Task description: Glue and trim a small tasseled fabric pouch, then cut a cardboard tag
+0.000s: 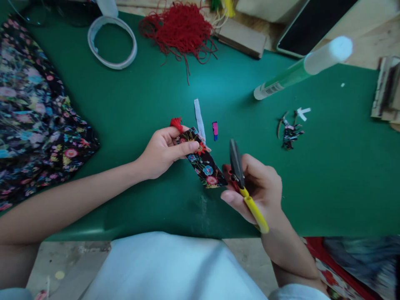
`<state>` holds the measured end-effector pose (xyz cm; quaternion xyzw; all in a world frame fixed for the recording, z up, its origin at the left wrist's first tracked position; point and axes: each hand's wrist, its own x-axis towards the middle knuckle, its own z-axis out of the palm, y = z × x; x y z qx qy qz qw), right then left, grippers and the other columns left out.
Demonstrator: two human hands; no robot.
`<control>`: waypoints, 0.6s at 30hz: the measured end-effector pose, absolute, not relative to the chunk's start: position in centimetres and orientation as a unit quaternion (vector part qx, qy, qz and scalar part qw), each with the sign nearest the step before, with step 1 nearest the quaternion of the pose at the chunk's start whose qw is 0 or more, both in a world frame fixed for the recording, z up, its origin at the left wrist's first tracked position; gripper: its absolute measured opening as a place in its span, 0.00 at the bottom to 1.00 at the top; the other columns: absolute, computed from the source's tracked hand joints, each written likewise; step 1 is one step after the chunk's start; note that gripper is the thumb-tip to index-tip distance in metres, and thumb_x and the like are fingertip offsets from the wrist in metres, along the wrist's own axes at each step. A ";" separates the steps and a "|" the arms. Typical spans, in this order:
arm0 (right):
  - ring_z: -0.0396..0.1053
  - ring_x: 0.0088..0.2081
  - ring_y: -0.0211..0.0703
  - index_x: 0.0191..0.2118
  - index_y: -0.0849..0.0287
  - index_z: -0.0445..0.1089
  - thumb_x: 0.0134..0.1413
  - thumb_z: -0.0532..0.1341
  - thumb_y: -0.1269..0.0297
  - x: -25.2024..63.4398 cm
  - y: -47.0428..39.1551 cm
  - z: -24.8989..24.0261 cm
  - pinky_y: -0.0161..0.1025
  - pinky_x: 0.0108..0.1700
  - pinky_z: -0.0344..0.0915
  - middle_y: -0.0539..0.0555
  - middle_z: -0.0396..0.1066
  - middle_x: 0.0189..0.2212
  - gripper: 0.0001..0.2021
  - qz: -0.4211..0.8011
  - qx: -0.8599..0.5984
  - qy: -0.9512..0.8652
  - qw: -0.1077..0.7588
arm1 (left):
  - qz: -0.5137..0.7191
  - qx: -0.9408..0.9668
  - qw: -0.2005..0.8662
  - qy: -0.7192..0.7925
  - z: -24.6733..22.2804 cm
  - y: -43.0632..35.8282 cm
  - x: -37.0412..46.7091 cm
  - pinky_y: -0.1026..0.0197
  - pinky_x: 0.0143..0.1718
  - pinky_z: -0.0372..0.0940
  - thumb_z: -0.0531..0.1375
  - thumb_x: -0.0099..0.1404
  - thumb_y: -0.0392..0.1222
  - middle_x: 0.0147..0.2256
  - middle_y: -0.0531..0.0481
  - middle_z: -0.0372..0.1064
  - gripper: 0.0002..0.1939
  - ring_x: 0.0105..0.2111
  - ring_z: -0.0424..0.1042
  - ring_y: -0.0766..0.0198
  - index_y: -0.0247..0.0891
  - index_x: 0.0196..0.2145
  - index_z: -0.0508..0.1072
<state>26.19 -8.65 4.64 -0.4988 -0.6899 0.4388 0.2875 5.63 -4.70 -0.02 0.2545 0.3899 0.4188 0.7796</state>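
Observation:
My left hand [158,154] pinches a black floral fabric strip [204,166] between thumb and fingers. A small red tassel [176,124] sticks up at the strip's upper end, by my fingers. In my right hand [267,187] are scissors [237,166] with dark blades and a yellow handle, the blades pointing up and away. Something reddish-brown shows behind the blades near the strip's lower corner; I cannot make it out. Just beyond the strip lie a narrow pale strip [198,118] and a small pink and blue piece [215,131].
A tape roll [135,46] and a heap of red cord [184,31] lie at the back. A glue bottle [281,79] stands at right, near dark fabric scraps [290,135]. Floral cloth [37,108] covers the left side. A phone [312,27] is at the back right.

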 end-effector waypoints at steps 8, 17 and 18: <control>0.44 0.20 0.31 0.28 0.54 0.51 0.53 0.57 0.31 27.7 -7.7 5.9 0.35 0.20 0.43 0.43 0.51 0.18 0.29 0.534 -0.490 -0.675 0.141 | 0.431 0.244 0.762 0.416 0.3 -4.6 5.8 0.70 0.25 0.73 0.76 0.46 0.52 0.28 0.59 0.74 0.26 0.26 0.77 0.70 0.38 0.34 0.69; 0.44 0.19 0.31 0.29 0.54 0.51 0.57 0.55 0.33 28.0 -7.5 5.7 0.35 0.19 0.44 0.42 0.50 0.18 0.28 0.503 -0.485 -0.711 0.076 | 0.464 0.235 0.754 0.401 0.9 -4.4 5.8 0.74 0.22 0.71 0.76 0.48 0.49 0.27 0.59 0.73 0.22 0.25 0.75 0.73 0.36 0.32 0.71; 0.45 0.19 0.31 0.29 0.54 0.51 0.57 0.54 0.33 28.0 -7.6 5.7 0.34 0.19 0.44 0.42 0.50 0.18 0.27 0.505 -0.483 -0.712 0.072 | 0.463 0.238 0.753 0.403 0.9 -4.5 5.8 0.74 0.22 0.71 0.76 0.48 0.49 0.28 0.58 0.73 0.22 0.25 0.75 0.72 0.36 0.32 0.71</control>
